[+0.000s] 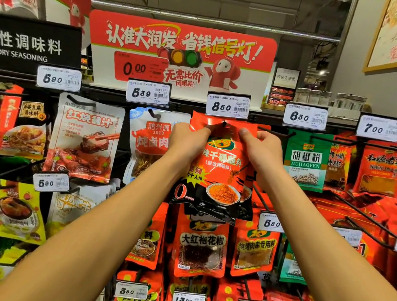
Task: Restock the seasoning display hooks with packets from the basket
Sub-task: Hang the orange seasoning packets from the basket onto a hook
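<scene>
Both arms reach up to the top row of the display, where the left hand (189,137) and the right hand (261,147) each pinch an upper corner of a glossy red-and-black plastic seasoning packet (217,171), fingers curled tight on its top edge. The packet hangs upright with its top hole at the tip of a black metal display hook (223,123), just under the white price tag reading 8.50 (227,106). It sits between a white pouch with red lettering (150,142) on the left and a green pepper-powder packet (306,162) on the right.
</scene>
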A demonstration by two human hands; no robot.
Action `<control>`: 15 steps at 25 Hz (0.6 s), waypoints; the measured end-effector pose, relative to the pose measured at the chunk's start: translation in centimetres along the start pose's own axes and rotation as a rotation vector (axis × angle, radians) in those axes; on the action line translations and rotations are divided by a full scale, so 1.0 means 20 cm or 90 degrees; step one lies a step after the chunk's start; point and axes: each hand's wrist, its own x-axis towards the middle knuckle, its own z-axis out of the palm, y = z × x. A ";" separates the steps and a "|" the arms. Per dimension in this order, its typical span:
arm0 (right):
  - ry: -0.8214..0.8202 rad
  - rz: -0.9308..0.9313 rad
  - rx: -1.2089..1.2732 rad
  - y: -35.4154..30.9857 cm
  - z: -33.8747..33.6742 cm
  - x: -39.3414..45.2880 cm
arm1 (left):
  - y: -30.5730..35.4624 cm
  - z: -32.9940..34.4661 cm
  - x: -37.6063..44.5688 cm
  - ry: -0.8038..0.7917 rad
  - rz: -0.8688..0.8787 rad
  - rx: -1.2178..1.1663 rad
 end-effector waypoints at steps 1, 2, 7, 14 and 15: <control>0.005 -0.001 -0.015 0.01 0.00 0.00 | 0.00 0.00 0.00 0.006 0.007 0.011; 0.009 0.000 -0.025 0.01 0.00 -0.01 | 0.00 0.01 0.00 0.008 0.018 0.022; -0.093 0.013 0.012 0.08 -0.06 -0.19 | -0.16 -0.08 -0.09 0.039 0.165 0.131; -0.124 0.023 -0.054 0.19 -0.04 -0.26 | -0.31 -0.13 -0.08 -0.140 0.022 0.068; -0.109 0.034 -0.052 0.18 -0.01 -0.22 | -0.30 -0.10 -0.05 -0.102 0.032 0.092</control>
